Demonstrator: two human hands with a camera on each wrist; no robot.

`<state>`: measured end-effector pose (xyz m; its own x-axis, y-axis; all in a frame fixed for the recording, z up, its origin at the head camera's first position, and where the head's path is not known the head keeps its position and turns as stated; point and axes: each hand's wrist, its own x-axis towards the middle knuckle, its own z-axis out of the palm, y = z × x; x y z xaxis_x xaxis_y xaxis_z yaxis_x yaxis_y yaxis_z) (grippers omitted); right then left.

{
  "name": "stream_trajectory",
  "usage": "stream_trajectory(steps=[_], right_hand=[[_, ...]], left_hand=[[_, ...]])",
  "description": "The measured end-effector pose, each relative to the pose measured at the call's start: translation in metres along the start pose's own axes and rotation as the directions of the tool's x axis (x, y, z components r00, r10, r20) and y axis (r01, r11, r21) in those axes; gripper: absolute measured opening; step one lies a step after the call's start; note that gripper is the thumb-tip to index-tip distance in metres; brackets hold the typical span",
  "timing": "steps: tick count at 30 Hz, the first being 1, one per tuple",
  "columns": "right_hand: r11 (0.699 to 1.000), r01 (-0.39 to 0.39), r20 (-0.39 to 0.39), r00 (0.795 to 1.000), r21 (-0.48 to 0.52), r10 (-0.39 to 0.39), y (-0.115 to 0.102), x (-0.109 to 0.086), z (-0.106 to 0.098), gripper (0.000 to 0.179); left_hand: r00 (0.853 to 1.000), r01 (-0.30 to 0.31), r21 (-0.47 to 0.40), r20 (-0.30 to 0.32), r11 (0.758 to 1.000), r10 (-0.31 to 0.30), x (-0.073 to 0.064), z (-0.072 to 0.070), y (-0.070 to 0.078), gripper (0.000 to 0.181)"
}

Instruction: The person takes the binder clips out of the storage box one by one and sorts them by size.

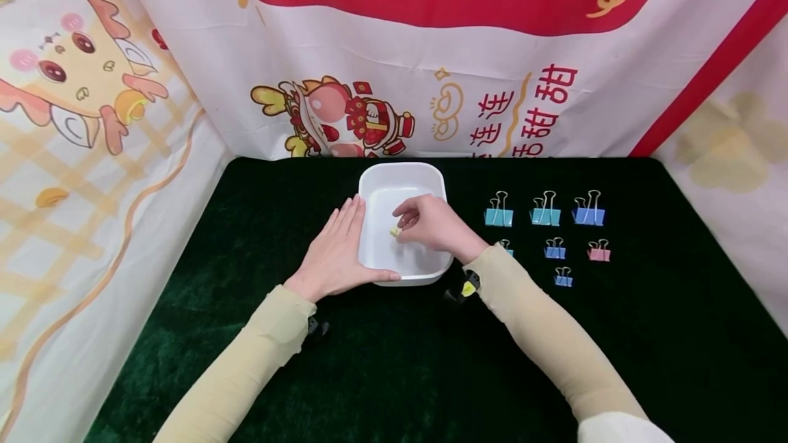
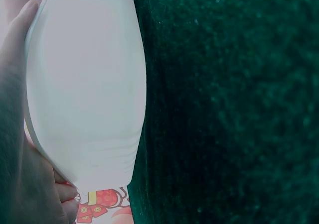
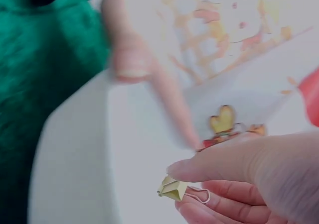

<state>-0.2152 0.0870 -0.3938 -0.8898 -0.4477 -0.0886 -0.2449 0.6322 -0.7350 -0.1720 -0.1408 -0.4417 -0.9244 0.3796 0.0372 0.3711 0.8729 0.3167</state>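
A small yellow binder clip [image 1: 395, 231] is pinched between the thumb and fingers of my right hand [image 1: 431, 223], over the inside of a white plastic tub [image 1: 378, 200]. In the right wrist view the yellow clip [image 3: 172, 188] shows its folded body and thin wire handles among the fingertips. My left hand [image 1: 335, 251] lies against the tub's left side with straight fingers, its thumb along the near rim. The left wrist view shows the outer wall of the tub [image 2: 84, 84] with that hand beside it.
Right of the tub stand rows of binder clips: large teal [image 1: 498, 217], teal [image 1: 546, 216] and blue [image 1: 589, 216], with smaller blue [image 1: 555, 251], pink [image 1: 599, 253] and blue ones [image 1: 563, 280] nearer. A small teal clip [image 1: 506, 247] is partly behind the right sleeve. Dark green cloth [image 1: 382, 361] covers the table.
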Motion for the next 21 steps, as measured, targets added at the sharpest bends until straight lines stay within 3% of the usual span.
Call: stream_trajectory(steps=[7,13,21], right_hand=[[0.996,0.020,-0.153,0.988,0.085,-0.007,0.001,-0.027,-0.043,0.037],[0.991,0.000,-0.261,0.965,0.131,0.034,0.018,-0.051,-0.076,0.037],[0.988,-0.108,-0.337,0.931,0.107,0.138,0.049,-0.087,-0.116,0.035]], left_hand=[[1.000,0.004,0.006,0.009,1.000,-0.004,-0.001,-0.001,0.001,0.140],[1.000,0.008,-0.002,0.004,1.000,-0.008,-0.002,-0.001,0.000,0.142],[1.000,-0.004,0.009,-0.005,1.000,0.004,0.002,0.003,0.001,0.141]])
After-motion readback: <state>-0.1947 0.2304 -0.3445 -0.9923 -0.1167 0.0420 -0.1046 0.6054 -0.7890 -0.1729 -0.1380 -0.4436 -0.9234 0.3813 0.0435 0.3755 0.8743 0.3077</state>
